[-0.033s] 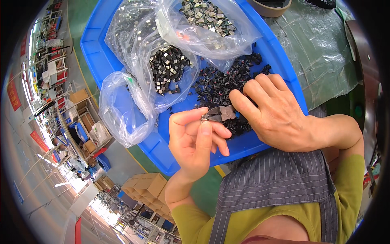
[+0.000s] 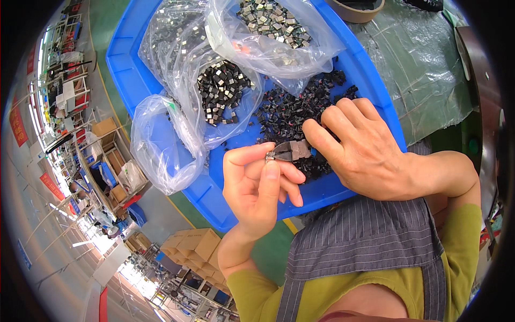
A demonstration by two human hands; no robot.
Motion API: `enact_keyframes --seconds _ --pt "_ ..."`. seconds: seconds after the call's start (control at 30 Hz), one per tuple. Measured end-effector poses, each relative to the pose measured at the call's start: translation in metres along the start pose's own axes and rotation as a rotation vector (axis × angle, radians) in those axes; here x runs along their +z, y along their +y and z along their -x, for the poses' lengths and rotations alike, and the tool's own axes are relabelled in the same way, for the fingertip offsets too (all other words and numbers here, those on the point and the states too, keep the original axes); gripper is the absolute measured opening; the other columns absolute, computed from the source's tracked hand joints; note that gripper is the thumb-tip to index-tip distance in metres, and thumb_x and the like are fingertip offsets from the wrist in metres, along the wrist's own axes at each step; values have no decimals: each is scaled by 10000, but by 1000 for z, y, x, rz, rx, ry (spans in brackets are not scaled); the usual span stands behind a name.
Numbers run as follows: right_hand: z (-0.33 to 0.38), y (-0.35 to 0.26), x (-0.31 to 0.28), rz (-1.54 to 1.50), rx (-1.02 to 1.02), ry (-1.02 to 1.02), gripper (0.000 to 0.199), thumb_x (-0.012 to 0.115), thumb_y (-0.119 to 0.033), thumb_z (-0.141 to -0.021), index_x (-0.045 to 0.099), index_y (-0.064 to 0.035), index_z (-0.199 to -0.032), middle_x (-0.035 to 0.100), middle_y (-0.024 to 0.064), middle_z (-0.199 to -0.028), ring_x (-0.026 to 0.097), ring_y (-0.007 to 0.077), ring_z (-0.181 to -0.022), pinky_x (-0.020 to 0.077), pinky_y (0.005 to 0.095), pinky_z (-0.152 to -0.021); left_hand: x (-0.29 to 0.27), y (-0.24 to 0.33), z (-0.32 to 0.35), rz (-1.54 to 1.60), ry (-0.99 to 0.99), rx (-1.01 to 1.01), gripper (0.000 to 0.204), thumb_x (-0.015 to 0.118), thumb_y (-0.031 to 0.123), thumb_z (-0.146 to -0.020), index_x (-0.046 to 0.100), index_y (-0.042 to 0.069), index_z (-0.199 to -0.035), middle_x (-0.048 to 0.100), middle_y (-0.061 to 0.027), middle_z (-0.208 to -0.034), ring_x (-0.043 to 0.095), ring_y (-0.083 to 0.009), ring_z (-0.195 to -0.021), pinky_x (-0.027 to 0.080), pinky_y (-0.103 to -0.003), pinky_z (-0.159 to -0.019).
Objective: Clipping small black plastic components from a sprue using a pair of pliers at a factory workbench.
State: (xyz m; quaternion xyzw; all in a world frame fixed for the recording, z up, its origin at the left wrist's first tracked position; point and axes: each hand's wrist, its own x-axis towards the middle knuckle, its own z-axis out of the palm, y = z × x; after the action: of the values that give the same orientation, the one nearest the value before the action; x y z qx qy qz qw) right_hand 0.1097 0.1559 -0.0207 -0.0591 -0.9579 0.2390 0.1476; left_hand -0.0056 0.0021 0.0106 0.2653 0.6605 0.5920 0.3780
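Over the front of a blue tray [image 2: 208, 200], my left hand [image 2: 257, 188] pinches a small metal connector [image 2: 270, 155] between thumb and index finger. My right hand [image 2: 362, 147] is closed around a pair of cutting pliers [image 2: 293, 151]; its handles are hidden under my fingers. The jaws of the pliers reach to the connector and seem to touch it. Beneath my hands lies a heap of small black plastic scraps [image 2: 287, 110]. Left of it, a clear plastic bag [image 2: 166, 145] holds black pieces with silvery ends [image 2: 221, 88].
Another clear bag [image 2: 316, 56] of metal connectors [image 2: 276, 22] lies at the tray's far side. To the right is a green sheet-covered surface [image 2: 416, 70], with a roll of tape [image 2: 358, 12] at its far edge. Cardboard boxes [image 2: 194, 244] stand on the floor at lower left.
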Motion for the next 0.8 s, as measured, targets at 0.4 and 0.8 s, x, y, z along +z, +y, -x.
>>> enact_keyframes --seconds 0.4,0.8 --pt "1 0 -2 -124 1 -118 292 561 -136 -740 516 -12 -1001 498 91 -819 516 241 -763 387 350 -640 -7 3 1 129 -68 -74 216 396 72 -975 351 12 -1178 636 -158 -744 599 -157 -493 421 -212 -417" --pt "0 4 -6 -500 93 -221 219 582 -55 -751 494 -34 -951 517 123 -850 551 306 -808 430 402 -703 -9 4 -5 264 -67 -169 206 395 105 -978 381 3 -1157 639 -178 -744 577 -176 -446 405 -231 -406"
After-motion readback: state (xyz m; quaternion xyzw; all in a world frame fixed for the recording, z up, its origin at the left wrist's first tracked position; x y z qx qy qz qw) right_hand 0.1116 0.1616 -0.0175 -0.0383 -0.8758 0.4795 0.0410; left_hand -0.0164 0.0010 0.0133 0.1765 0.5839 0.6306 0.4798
